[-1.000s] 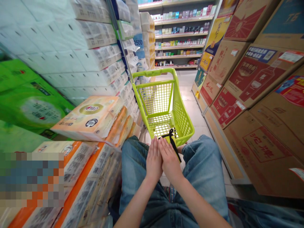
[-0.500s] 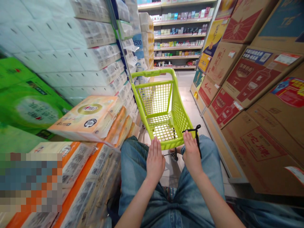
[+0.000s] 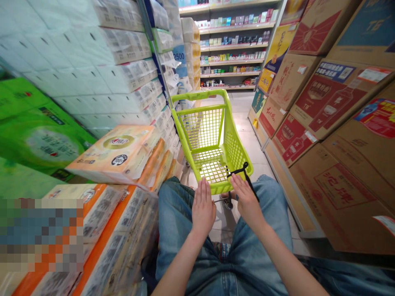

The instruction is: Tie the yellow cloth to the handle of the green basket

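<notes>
Lime-green plastic shopping cart (image 3: 236, 154) stands in the aisle at twelve o'clock from the person's knees, its near rim just beyond both hands. The left hand (image 3: 203, 205) is open and flat, fingers straight, grasping nothing, its tips just short of the rim. The right hand (image 3: 247, 201), apart at three o'clock of it, is likewise spread open. A black strap (image 3: 243, 172) crosses its fingertips at the cart's near corner; whether it is hooked on a finger cannot be told. Blue jeans (image 3: 182, 213) lie beneath both wrists. Orange tissue packs (image 3: 117, 154) sit at nine o'clock, cardboard boxes (image 3: 324, 98) at three, stocked shelves (image 3: 234, 45) far off at twelve.
</notes>
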The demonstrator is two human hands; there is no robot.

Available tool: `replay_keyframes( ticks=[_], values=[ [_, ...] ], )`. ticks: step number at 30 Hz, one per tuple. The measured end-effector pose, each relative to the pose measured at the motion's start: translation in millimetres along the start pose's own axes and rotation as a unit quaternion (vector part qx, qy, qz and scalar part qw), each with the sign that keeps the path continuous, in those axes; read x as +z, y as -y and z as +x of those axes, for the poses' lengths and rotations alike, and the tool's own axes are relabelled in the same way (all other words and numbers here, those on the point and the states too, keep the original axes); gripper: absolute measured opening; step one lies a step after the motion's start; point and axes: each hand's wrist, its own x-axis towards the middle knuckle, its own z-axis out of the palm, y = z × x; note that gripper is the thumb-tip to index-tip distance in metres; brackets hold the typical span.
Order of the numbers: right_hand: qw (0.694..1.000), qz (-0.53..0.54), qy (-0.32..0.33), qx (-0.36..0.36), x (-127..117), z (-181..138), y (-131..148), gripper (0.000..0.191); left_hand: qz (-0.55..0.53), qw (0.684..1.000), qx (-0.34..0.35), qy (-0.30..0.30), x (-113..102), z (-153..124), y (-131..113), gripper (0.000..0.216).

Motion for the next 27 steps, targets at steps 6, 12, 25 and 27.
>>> replay_keyframes(
  ticks=[6, 12, 25, 27],
  values=[
    [0.994, -0.043, -0.033, 0.093, -6.8, 0.5, -26.0, 0.083, 0.006, 1.0, -0.003, -0.007, 1.1, -0.2, -0.2, 0.087],
    [0.998, -0.026, -0.015, 0.064, 47.1, 5.8, 67.9, 0.082, 0.039, 0.999, 0.012, -0.009, 2.1, -1.1, 4.3, 0.089],
    [1.0, -0.011, -0.023, 0.016, 4.6, -8.3, -9.3, 0.084, 0.01, 1.0, 0.004, -0.006, 3.0, -0.9, -0.2, 0.09],
    [0.998, -0.017, -0.042, 0.051, 0.0, -7.5, -22.0, 0.085, 0.008, 1.0, 0.001, -0.007, 3.4, -0.6, -0.9, 0.09]
  ],
)
